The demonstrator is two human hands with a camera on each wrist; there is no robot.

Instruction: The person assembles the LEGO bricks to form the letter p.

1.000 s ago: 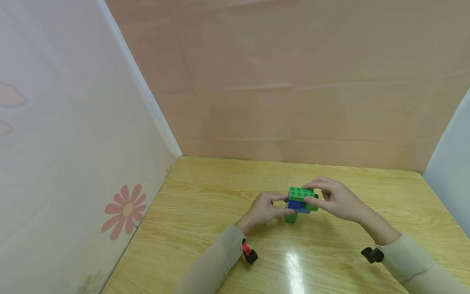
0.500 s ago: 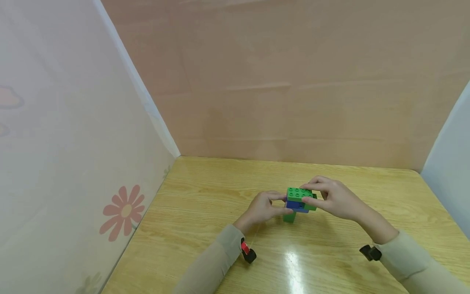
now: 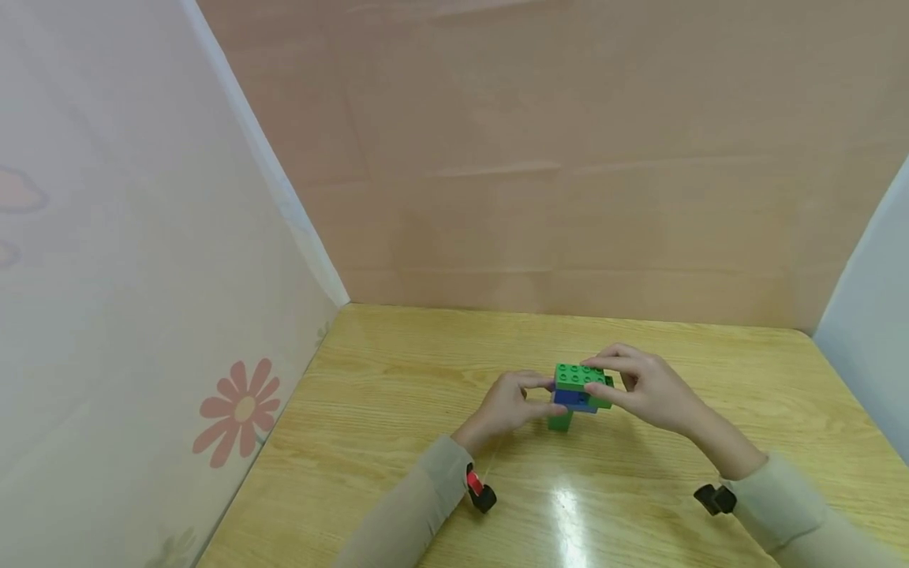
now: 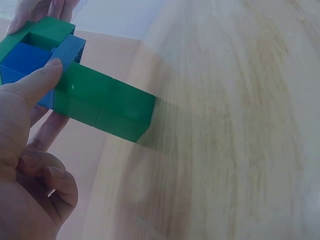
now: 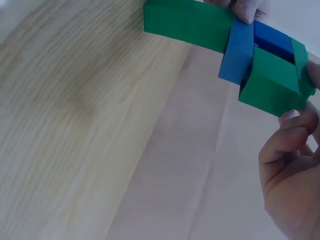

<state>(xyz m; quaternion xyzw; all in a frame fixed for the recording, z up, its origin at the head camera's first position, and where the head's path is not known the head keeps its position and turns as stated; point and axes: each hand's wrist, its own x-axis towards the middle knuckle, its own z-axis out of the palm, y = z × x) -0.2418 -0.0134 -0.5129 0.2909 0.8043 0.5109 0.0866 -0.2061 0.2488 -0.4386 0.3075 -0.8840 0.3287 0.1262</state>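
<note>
A small tower of toy building bricks stands on the table. Its top is a flat green plate (image 3: pixel 568 375) with several studs, pinched at its right end by my right hand (image 3: pixel 655 390). Under this plate sit a dark blue brick (image 4: pixel 24 59) and a green brick (image 5: pixel 270 82), side by side on a lighter blue piece (image 5: pixel 237 51). Thumb and fingers of my left hand (image 3: pixel 503 405) grip that lighter blue piece from the left. Two green bricks (image 4: pixel 105 100), one above the other, form the foot. Fingers cover parts of the tower.
The wooden table (image 3: pixel 398 371) runs back to a brown paper-like wall (image 3: pixel 497 197). A pale sheet with a pink flower (image 3: pixel 245 408) borders it at left, and a light wall (image 3: pixel 877 315) at right. Each sleeve carries a dark wrist device (image 3: pixel 715 499).
</note>
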